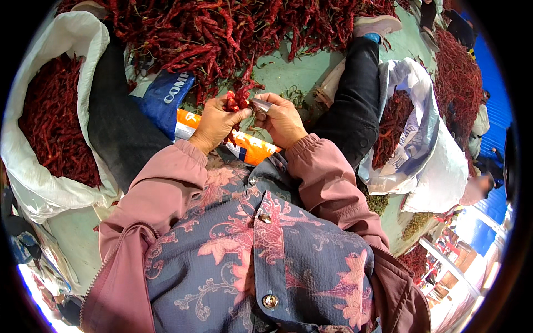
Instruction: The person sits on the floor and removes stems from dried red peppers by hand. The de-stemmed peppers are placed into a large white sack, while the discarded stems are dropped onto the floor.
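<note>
My left hand (219, 122) is closed around a small bunch of dried red chili peppers (237, 100), held above my lap. Close beside it, my right hand (280, 119) grips a small grey metal tool (261, 104). Its tip points at the stem ends of the bunch; the fingers hide the rest, so its exact kind does not show. Beneath both hands lie a blue printed sack (166, 100) and an orange and white plastic packet (255, 150). Just beyond them spreads a large heap of dried red chilies (205, 39).
White woven sacks holding chilies stand at my left (91, 39) and right (444, 172). My outstretched legs (350, 105) flank the pale green ground sheet (288, 69). Another chili heap (458, 83) rises at the far right, with people near it.
</note>
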Demonstrator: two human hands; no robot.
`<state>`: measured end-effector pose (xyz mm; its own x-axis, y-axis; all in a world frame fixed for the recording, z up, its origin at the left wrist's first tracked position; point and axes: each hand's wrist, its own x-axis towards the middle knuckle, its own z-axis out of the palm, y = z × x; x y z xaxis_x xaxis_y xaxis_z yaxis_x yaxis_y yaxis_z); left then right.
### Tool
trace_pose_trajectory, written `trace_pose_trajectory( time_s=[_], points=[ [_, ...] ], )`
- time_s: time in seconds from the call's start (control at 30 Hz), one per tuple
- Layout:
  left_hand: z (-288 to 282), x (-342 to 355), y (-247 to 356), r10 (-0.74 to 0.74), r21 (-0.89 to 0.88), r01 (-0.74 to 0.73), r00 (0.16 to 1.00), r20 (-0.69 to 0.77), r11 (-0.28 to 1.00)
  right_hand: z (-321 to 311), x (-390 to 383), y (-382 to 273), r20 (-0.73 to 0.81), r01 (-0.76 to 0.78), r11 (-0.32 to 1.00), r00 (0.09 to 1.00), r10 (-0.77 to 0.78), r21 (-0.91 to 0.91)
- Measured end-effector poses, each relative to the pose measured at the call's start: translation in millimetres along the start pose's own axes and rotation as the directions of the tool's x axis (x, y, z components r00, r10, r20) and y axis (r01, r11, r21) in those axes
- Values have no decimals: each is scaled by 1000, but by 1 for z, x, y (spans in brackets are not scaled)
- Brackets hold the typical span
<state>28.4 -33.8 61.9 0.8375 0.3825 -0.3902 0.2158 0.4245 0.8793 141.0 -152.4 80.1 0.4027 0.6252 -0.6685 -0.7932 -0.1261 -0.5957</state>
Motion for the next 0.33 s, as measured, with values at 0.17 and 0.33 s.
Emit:
trace_pose_trajectory(
  time_s=[0.17,0.33],
  points=[
    [-1,-9,0,-26,-29,28,997,70,999,-6,3,5,56,36,969,998,-22,-245],
    [-8,-8,-6,-256,-159,276,957,134,948,-4,0,16,272,420,242,838,-473,-875]
  ],
)
